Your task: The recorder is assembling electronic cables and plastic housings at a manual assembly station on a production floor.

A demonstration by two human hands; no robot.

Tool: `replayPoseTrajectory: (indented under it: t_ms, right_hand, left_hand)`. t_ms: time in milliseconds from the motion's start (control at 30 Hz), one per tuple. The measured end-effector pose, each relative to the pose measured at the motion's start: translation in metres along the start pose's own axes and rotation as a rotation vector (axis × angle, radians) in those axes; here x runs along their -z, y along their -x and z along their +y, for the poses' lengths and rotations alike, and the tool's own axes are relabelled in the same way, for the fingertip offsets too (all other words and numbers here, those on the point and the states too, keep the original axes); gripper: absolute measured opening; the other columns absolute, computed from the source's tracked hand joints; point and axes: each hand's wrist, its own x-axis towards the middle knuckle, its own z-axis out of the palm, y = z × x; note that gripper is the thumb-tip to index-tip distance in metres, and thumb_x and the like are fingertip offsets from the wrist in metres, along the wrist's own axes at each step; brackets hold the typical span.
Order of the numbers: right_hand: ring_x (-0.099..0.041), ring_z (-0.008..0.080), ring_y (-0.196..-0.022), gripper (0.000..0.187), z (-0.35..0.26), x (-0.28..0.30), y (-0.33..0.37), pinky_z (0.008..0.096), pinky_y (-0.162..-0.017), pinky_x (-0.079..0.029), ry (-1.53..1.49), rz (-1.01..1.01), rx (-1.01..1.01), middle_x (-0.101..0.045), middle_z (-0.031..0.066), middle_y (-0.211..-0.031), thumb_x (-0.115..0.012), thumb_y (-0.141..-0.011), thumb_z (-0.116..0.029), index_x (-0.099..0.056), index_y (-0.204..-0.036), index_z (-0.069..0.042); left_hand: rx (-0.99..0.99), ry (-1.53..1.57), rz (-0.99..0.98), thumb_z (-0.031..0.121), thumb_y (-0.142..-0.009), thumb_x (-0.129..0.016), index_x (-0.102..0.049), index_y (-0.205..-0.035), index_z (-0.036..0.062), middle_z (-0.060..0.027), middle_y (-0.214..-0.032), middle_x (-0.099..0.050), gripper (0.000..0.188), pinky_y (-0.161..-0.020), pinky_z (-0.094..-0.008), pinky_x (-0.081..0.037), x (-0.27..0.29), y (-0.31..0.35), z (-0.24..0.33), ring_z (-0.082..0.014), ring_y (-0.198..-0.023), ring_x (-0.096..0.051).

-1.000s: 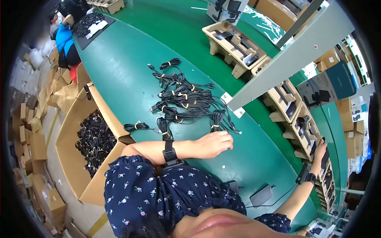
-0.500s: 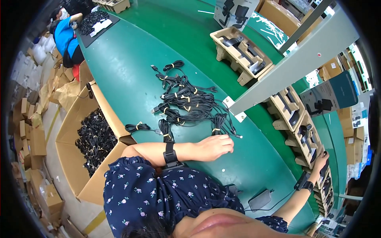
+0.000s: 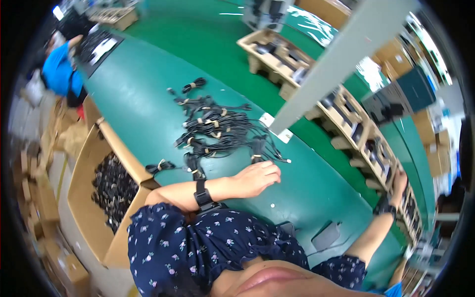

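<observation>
Here's the left hand [image 3: 256,179], palm down near the close edge of the smooth green tabletop [image 3: 138,81], fingers loosely curled beside a long black cable bundle [image 3: 257,147]; whether they grip anything, I can't tell. A pale band wraps that bundle, presumably against tangling. More banded black cables [image 3: 225,127] lie heaped midway between near and far edges, probably for easy reach, and a brown cardboard carton [image 3: 81,213] of similar bundles stands beside the near edge. Over right, the right hand [image 3: 400,183] stretches past the far edge to tan moulded trays [image 3: 364,137]; blur hides its grip.
</observation>
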Motion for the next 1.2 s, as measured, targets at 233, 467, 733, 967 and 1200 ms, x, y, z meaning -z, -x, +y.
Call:
replayPoseTrajectory:
  t_ms: [233, 467, 733, 967, 1200]
  right_hand:
    - [-0.064, 0.0312, -0.085, 0.035, -0.018, -0.006, -0.009, 0.0423, -0.073, -0.051, 0.495, 0.152, -0.194, -0.066, 0.0145, -0.09, -0.051, -0.082, -0.045, -0.07, -0.094, -0.017]
    - [-0.059, 0.0335, -0.097, 0.054, 0.034, 0.039, 0.026, 0.0452, -0.08, -0.049, 0.162, 0.426, -0.314, -0.062, 0.0177, -0.102, -0.056, -0.078, -0.055, -0.063, -0.108, -0.011]
    - [-0.056, 0.0243, -0.098, 0.022, 0.04, 0.031, 0.03, 0.0382, -0.08, -0.045, 0.481, 0.348, -0.156, -0.062, 0.007, -0.098, -0.053, -0.079, -0.022, -0.069, -0.091, -0.012]
    - [-0.054, 0.026, -0.089, 0.017, 0.045, 0.031, 0.031, 0.0358, -0.08, -0.043, 0.326, 0.385, -0.009, -0.063, 0.004, -0.085, -0.056, -0.077, -0.022, -0.07, -0.087, -0.016]
    - [-0.055, 0.0297, -0.097, 0.019, 0.043, 0.029, 0.032, 0.0396, -0.083, -0.046, 0.035, 0.403, -0.141, -0.064, 0.0101, -0.087, -0.055, -0.081, -0.02, -0.069, -0.092, -0.016]
  left_hand:
    - [0.011, -0.029, -0.055, -0.002, -0.074, -0.061, -0.058, -0.093, 0.0039, -0.0119, -0.101, -0.057, 0.021, -0.081, -0.0389, -0.045, 0.007, -0.028, 0.022, -0.0323, -0.094, -0.053]
    - [-0.015, -0.065, -0.13, -0.002, -0.077, -0.058, -0.058, -0.092, 0.0027, -0.013, -0.1, -0.057, 0.016, -0.081, -0.0398, -0.042, -0.019, -0.055, 0.081, -0.0325, -0.092, -0.052]
    - [-0.066, -0.124, -0.149, 0.0, -0.079, -0.056, -0.059, -0.093, 0.0036, -0.0118, -0.096, -0.055, 0.014, -0.08, -0.0394, -0.04, -0.025, -0.037, 0.074, -0.0302, -0.09, -0.051]
    - [-0.071, -0.128, -0.114, -0.002, -0.079, -0.054, -0.058, -0.089, 0.0021, -0.0108, -0.092, -0.055, 0.011, -0.074, -0.038, -0.039, -0.024, -0.041, 0.067, -0.0282, -0.086, -0.05]
    - [0.092, -0.084, -0.206, 0.0, -0.08, -0.052, -0.059, -0.09, 0.0024, -0.0104, -0.091, -0.055, 0.012, -0.075, -0.0381, -0.039, -0.023, -0.039, 0.049, -0.0281, -0.086, -0.05]
